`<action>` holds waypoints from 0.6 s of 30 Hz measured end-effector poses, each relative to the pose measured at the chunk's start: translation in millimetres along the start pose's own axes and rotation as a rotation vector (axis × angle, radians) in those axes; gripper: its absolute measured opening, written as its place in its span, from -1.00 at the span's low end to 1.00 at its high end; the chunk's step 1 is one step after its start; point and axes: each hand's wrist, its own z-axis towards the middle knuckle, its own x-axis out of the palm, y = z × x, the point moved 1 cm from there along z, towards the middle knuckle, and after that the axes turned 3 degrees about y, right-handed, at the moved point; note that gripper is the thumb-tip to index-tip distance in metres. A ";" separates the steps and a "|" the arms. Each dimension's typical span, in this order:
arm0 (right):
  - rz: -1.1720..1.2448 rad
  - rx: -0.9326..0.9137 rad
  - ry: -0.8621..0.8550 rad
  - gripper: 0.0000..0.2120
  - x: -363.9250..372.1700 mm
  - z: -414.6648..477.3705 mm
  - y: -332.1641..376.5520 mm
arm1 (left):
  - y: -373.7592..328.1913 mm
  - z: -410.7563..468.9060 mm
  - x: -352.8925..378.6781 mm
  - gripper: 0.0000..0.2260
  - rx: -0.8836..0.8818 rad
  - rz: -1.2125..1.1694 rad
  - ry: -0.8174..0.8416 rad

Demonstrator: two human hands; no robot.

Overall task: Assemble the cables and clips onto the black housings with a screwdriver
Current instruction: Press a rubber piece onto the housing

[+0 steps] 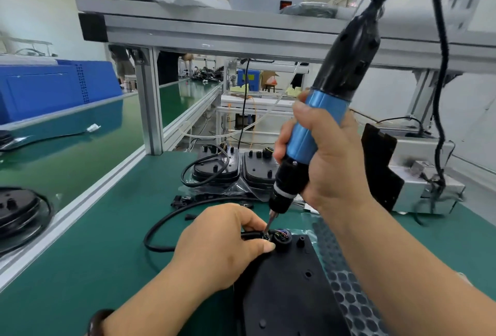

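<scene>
Head view, one frame.

The housing (284, 290) lies flat at the near edge of the counter (94, 255). It sits partly on a dotted sheet (346, 282), which I take to be padding against scratches. The cable (171, 217) loops in across the counter from the left. It meets the housing at its far-left corner, beside a round boss where coloured wires (281, 235) show.

Left hand (222, 244): rests on that corner, with thumb and forefinger pressed together on the cable right at the entry point. I judge this pins the cable, and probably a clip, in its seat so a turning screw cannot drag it round. Any clip is hidden under the fingers, so I cannot confirm it.

Right hand (330, 164): the grip is wrapped fully round the blue barrel of the screwdriver (319, 121), fingers curled tight with no gap. The tool is tilted, its top leaning right and away, and its cord (441, 94) rises out of view overhead. The bit (270, 223) comes down between the left thumb and forefinger. Whether it actually touches the fixing point is too small to resolve.

Step in hand, my judgement: driving a screw at the cable clamp.

Risk: the bit is just beside the left fingertips and the wires, so a slip would land on one or the other.

Elsewhere: two more housings (214, 166) stand at the back of the counter, one with a cable coiled on it. Small black parts (182, 200) lie loose in front of them, possibly clips.
</scene>
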 end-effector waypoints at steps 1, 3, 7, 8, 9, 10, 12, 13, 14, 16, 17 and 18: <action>0.004 0.007 -0.001 -0.87 -1.3 -0.1 -2.2 | -0.2 0.0 -0.1 -0.82 0.000 0.009 -0.006; 0.003 0.021 0.001 -0.86 -3.7 0.3 -4.5 | -0.5 -0.2 -0.2 -0.81 0.001 0.016 -0.015; -0.011 0.027 0.005 -0.85 -5.8 2.0 -6.6 | -1.0 -0.1 -0.2 -0.80 -0.003 0.020 -0.018; -0.014 0.025 0.005 -0.85 -5.9 2.2 -6.9 | -1.0 -0.1 -0.1 -0.79 -0.007 0.025 -0.018; -0.015 0.024 0.006 -0.85 -5.8 2.4 -7.4 | -0.8 -0.1 -0.1 -0.79 -0.010 0.029 -0.018; -0.014 0.026 0.007 -0.85 -6.0 2.5 -7.6 | -0.6 0.0 0.0 -0.78 -0.012 0.031 -0.018; -0.011 0.031 0.009 -0.85 -6.5 2.8 -7.6 | -0.6 0.2 0.2 -0.77 -0.019 0.031 -0.015; -0.009 0.033 0.010 -0.85 -6.9 3.0 -7.5 | -0.5 0.4 0.2 -0.77 -0.022 0.029 -0.014; -0.007 0.035 0.012 -0.84 -7.3 3.2 -7.2 | -0.5 0.6 0.2 -0.77 -0.024 0.026 -0.013; -0.008 0.037 0.014 -0.83 -7.8 3.6 -6.9 | -0.6 0.9 0.2 -0.77 -0.027 0.026 -0.011; -0.014 0.037 0.015 -0.83 -8.0 3.8 -6.9 | -0.5 1.0 0.2 -0.77 -0.027 0.026 -0.012; -0.017 0.037 0.017 -0.83 -8.2 4.1 -6.8 | -0.5 1.2 0.1 -0.77 -0.027 0.025 -0.012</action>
